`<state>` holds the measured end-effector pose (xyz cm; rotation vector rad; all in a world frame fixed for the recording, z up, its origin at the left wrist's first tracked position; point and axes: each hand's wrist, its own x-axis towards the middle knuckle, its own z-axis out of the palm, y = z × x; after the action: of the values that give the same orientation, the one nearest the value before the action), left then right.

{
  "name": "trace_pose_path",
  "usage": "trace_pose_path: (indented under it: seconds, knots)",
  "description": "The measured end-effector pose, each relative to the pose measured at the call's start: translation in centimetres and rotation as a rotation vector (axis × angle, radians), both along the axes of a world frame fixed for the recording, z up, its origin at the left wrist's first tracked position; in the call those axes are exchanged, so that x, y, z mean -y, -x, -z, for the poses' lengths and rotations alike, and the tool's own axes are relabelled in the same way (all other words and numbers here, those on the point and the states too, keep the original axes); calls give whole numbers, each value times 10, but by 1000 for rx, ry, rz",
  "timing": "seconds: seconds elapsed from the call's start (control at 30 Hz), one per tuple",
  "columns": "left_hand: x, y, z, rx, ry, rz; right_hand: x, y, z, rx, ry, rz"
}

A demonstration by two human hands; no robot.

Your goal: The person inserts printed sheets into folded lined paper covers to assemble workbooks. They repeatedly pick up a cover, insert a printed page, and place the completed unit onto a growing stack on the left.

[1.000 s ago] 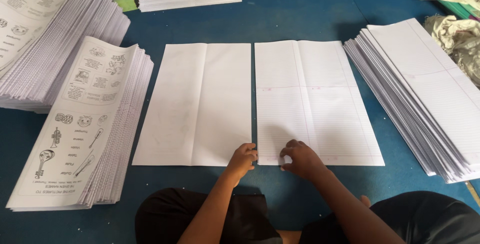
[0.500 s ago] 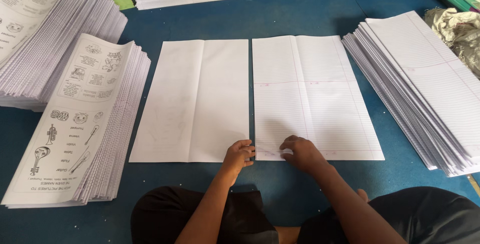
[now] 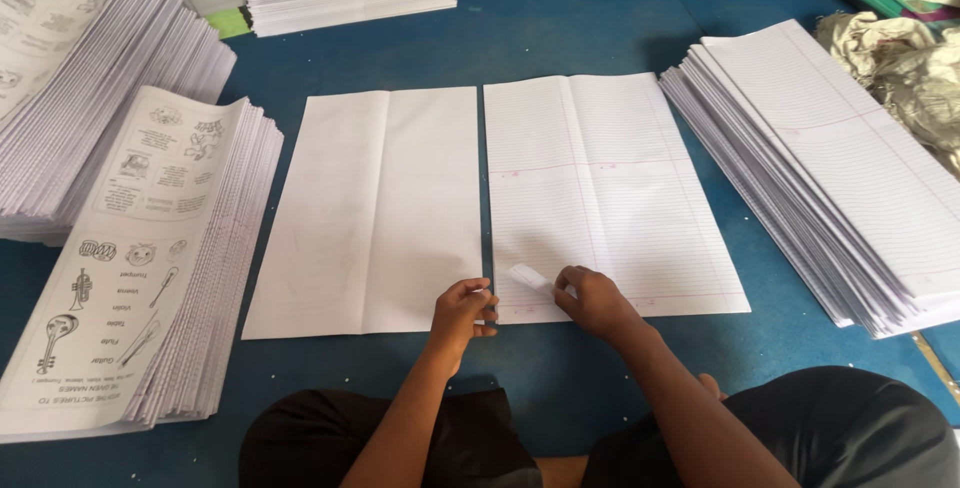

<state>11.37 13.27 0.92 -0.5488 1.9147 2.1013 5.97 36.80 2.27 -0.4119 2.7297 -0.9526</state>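
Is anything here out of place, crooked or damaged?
Mostly tidy. The blank sheet and lined sheet lie flat, side by side. The odd parts: the lined stack at right is fanned out, not squared, and crumpled cloth lies behind it.

The two sheets on the floor are thin matt paper: the plain sheet smooth and creased down its middle, the ruled sheet faintly lined. They lie on a blue floor covering with a dull, slightly rough finish. The stacks alongside are the same matt paper, and crumpled cloth lies by them.
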Motion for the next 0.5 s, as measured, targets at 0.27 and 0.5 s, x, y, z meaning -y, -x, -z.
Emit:
trace_pose_path:
  seconds: [0.27,0.5]
  knots:
    - [-22,25,8,143,-166,157,-10,4,7,1,72,82]
    - [-47,41,10,245,-103,62,-25,7,-8,89,-141,-8]
